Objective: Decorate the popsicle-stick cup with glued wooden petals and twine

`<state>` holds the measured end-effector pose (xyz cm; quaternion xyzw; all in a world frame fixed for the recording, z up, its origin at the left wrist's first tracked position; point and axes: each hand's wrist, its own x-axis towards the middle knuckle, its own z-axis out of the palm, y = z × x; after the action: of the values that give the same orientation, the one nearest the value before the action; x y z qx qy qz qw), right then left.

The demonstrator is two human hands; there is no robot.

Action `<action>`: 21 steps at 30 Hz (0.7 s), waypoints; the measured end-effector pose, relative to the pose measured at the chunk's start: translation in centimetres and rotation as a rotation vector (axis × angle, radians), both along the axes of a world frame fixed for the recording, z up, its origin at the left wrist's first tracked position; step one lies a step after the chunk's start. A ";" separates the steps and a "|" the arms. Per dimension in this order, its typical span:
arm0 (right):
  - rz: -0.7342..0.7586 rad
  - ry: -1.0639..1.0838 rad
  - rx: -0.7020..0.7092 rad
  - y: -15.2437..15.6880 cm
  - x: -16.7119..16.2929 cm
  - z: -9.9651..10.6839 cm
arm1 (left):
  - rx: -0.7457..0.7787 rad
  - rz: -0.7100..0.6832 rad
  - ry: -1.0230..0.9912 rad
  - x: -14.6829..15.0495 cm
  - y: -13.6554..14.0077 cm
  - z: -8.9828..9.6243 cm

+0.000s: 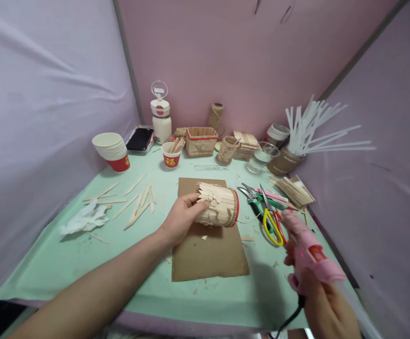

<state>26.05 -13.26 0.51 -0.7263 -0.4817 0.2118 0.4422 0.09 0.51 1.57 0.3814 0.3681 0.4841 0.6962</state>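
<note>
My left hand (185, 216) grips a paper cup covered in pale wooden strips (222, 205). The cup lies on its side, its red rim facing right and jagged strip ends facing left. Beneath it is a brown cardboard sheet (208, 263). On the right, my right hand (326, 301) is wrapped round the handle of a pink hot glue gun (310, 259), with a small red light glowing on it. A white glue stick sticks out of its back, and a black cord hangs below. The gun is apart from the cup, its nozzle near the yellow-handled scissors (270, 226).
Pruning shears (256, 202) lie beside the scissors. Loose wooden strips (139, 207) and a crumpled tissue (86, 219) are at left. Along the back stand stacked paper cups (111, 148), a white bottle (161, 125), a wooden-strip box (201, 141), a water cup (261, 157) and white glue sticks (307, 129).
</note>
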 end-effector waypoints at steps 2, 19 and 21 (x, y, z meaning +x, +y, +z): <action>0.109 0.074 -0.003 0.2 -2.1 -0.1 | 0.009 0.026 0.012 0.0 0.1 0.0; 0.377 0.020 0.073 1.7 -6.5 -2.4 | 0.059 0.025 0.075 0.0 -0.3 -0.2; 0.369 0.005 0.072 1.7 -6.5 -2.7 | 0.071 0.019 0.086 0.0 -0.3 -0.4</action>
<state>19.57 -11.54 -2.22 -0.6090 -0.6128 0.2737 0.4227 0.13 0.24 1.17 0.4230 0.3839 0.4866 0.6611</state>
